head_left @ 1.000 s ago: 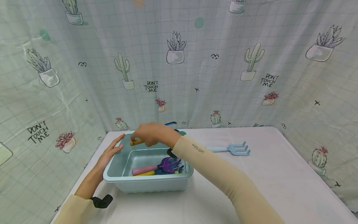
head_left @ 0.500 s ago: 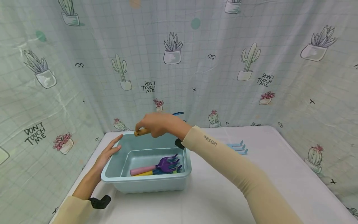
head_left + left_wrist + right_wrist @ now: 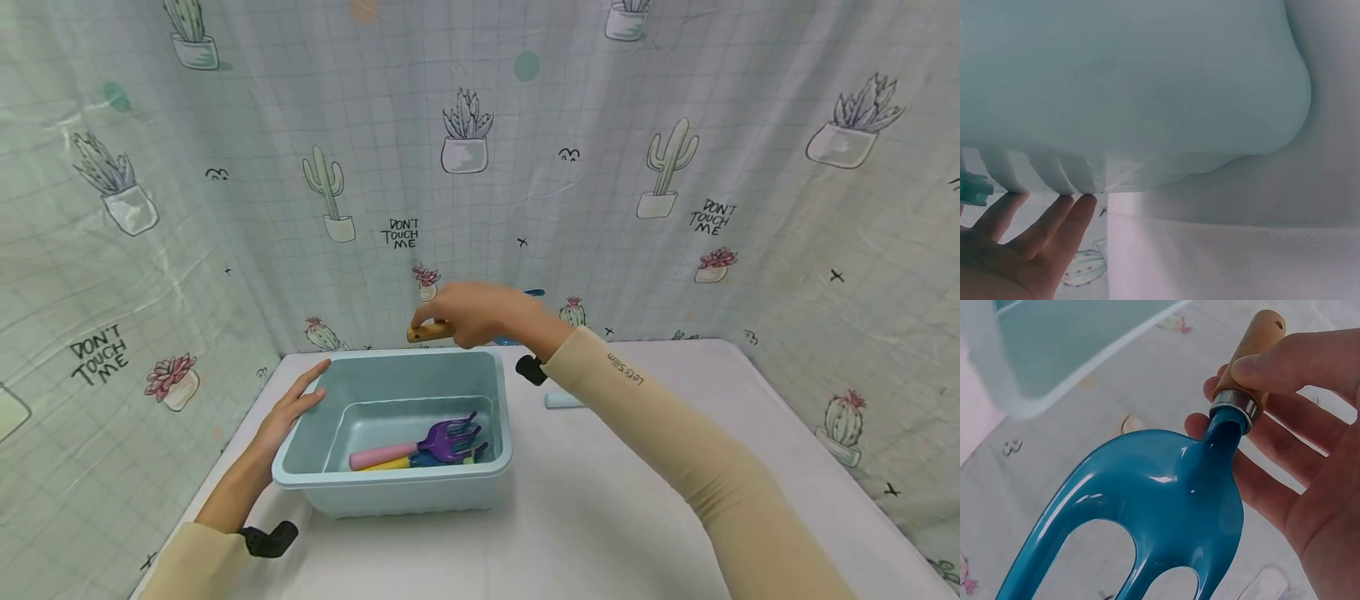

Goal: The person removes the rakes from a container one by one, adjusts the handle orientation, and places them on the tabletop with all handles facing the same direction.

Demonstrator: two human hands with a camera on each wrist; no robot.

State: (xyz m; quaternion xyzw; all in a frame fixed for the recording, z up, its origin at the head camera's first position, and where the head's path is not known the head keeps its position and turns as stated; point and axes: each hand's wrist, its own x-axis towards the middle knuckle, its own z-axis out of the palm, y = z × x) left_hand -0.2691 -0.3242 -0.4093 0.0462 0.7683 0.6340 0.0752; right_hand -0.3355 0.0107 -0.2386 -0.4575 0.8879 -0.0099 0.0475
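In the head view my right hand (image 3: pixel 483 312) holds a blue garden hand fork above the table, behind and right of the bin's far rim. The right wrist view shows its wooden handle (image 3: pixel 1257 347) pinched between thumb and fingers, with the glossy blue head (image 3: pixel 1166 481) in front of the palm. My left hand (image 3: pixel 283 421) rests against the left side of a pale blue plastic bin (image 3: pixel 393 481), its fingertips touching the wall in the left wrist view. Inside lie a purple hand fork (image 3: pixel 447 442) with a pink handle and a yellow-handled blue tool (image 3: pixel 390 463) partly beneath it.
On the white table (image 3: pixel 585 533), right of the bin, the light blue handle (image 3: pixel 562 400) of another tool shows; my right sleeve hides its remainder. A cactus-print cloth (image 3: pixel 525 192) hangs behind and along both sides.
My right hand has lifted the blue fork up from over the bin and carried it right, past the back rim. The left hand keeps its place at the bin's side.
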